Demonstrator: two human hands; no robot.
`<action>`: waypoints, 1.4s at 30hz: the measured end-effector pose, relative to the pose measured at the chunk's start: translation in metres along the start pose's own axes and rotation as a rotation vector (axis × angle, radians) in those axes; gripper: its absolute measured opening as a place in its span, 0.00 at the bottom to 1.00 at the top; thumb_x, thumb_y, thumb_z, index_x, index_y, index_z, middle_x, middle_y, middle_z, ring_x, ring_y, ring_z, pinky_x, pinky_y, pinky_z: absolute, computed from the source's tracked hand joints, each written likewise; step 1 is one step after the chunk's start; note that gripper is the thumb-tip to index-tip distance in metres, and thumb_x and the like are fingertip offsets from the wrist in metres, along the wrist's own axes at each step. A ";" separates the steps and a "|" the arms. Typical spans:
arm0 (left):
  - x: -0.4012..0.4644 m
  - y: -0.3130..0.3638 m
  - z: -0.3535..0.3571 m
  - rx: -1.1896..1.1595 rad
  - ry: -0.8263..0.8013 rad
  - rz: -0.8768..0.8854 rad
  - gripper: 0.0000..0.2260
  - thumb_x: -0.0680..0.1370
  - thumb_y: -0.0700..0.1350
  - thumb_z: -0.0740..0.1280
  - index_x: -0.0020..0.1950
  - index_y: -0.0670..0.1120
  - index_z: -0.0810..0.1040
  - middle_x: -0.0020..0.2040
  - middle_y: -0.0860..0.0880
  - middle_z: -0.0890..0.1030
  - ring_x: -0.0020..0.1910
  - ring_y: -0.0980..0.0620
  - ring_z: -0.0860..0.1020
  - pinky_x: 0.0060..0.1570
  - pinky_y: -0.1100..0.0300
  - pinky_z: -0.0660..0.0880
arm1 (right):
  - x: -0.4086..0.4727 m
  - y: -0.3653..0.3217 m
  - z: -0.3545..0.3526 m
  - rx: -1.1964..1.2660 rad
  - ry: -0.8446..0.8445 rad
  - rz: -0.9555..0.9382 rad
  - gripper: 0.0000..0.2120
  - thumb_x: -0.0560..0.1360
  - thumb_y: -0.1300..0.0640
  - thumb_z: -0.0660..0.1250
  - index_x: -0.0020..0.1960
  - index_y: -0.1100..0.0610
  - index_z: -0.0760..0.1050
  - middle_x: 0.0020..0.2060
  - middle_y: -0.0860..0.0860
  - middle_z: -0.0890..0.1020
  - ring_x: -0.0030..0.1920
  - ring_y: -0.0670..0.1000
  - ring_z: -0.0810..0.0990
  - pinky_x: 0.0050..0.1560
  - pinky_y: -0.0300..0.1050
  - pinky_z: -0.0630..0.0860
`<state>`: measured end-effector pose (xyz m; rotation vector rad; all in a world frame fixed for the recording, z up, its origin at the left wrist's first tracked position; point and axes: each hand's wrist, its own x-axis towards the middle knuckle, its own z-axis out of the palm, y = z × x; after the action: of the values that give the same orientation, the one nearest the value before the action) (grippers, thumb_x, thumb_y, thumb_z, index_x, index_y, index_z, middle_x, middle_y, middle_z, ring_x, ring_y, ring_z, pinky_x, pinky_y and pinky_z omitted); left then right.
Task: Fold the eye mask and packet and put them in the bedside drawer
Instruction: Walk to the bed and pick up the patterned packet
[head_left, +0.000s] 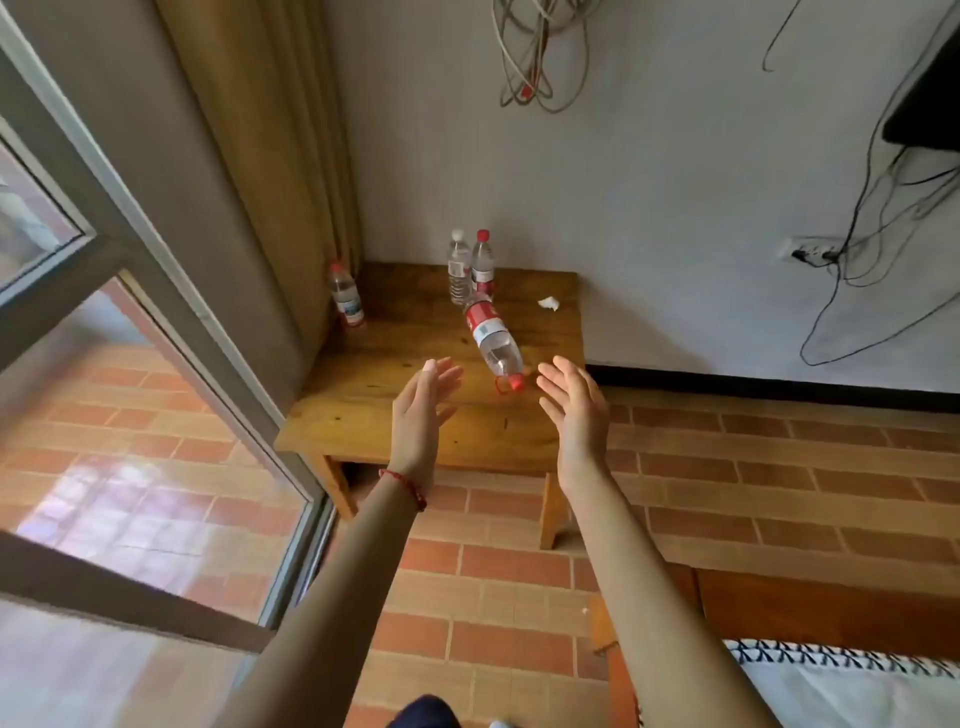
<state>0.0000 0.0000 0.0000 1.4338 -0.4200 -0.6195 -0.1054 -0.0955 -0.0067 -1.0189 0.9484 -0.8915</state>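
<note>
Above the wooden table (415, 415), the left hand (423, 402) and right hand (574, 405) reach out spread wide and empty; a toppled bottle (491, 338) lies between them and could roll off if nudged; eye mask, packet and drawer are nowhere in view.

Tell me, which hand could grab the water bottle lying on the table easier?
Probably the right hand: it is open and just beside the red cap of the lying bottle. The left hand, also open and empty, looks a bit farther off. Neither touches the bottle.
</note>
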 end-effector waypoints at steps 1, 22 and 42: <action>0.004 0.001 0.010 0.007 -0.022 -0.003 0.15 0.80 0.54 0.53 0.56 0.50 0.75 0.52 0.54 0.79 0.55 0.56 0.76 0.52 0.59 0.72 | 0.005 -0.004 -0.006 0.013 0.020 -0.008 0.14 0.79 0.52 0.58 0.60 0.57 0.75 0.53 0.51 0.81 0.55 0.49 0.80 0.58 0.44 0.75; 0.156 -0.021 0.168 0.071 -0.512 -0.109 0.13 0.80 0.54 0.55 0.54 0.53 0.76 0.53 0.54 0.79 0.58 0.54 0.76 0.58 0.56 0.71 | 0.146 -0.027 -0.079 0.082 0.447 -0.082 0.10 0.79 0.53 0.58 0.57 0.52 0.74 0.54 0.50 0.80 0.56 0.49 0.79 0.59 0.43 0.74; 0.171 -0.062 0.340 0.168 -0.958 -0.197 0.13 0.80 0.55 0.54 0.53 0.55 0.76 0.53 0.55 0.80 0.59 0.53 0.76 0.65 0.46 0.69 | 0.188 -0.043 -0.198 0.216 0.893 -0.106 0.13 0.79 0.56 0.58 0.60 0.56 0.75 0.53 0.49 0.81 0.54 0.46 0.80 0.56 0.40 0.75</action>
<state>-0.0849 -0.3735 -0.0409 1.2644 -1.1021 -1.4595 -0.2345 -0.3351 -0.0515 -0.4592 1.4953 -1.5541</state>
